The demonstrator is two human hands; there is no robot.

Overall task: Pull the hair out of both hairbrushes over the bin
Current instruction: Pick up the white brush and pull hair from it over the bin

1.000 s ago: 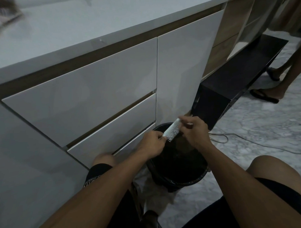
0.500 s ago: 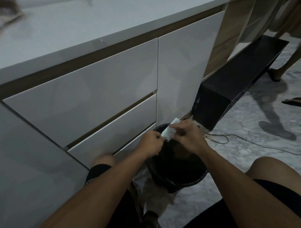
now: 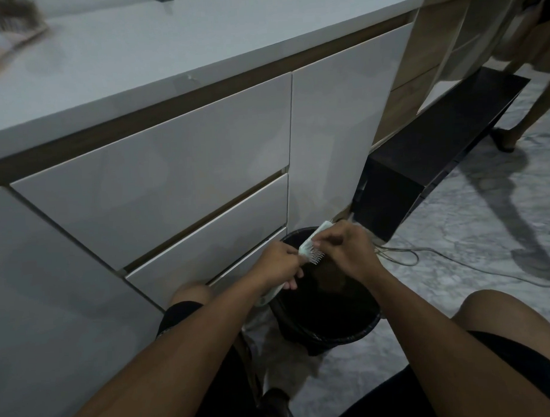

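Observation:
A white hairbrush is held over a black bin lined with a black bag. My left hand grips the brush by its handle, whose end pokes out below the fist. My right hand is pinched at the bristles near the head of the brush, fingers closed together. A brownish clump of hair lies inside the bin. A second, blurred brush with hair lies on the white countertop at the far left.
White drawer fronts stand directly behind the bin. A black low shelf runs to the right. A cable trails on the marble floor. Another person's legs stand at the far right. My knees flank the bin.
My right hand has slid down along the bristles toward the handle end. The other person at the right has stepped farther away.

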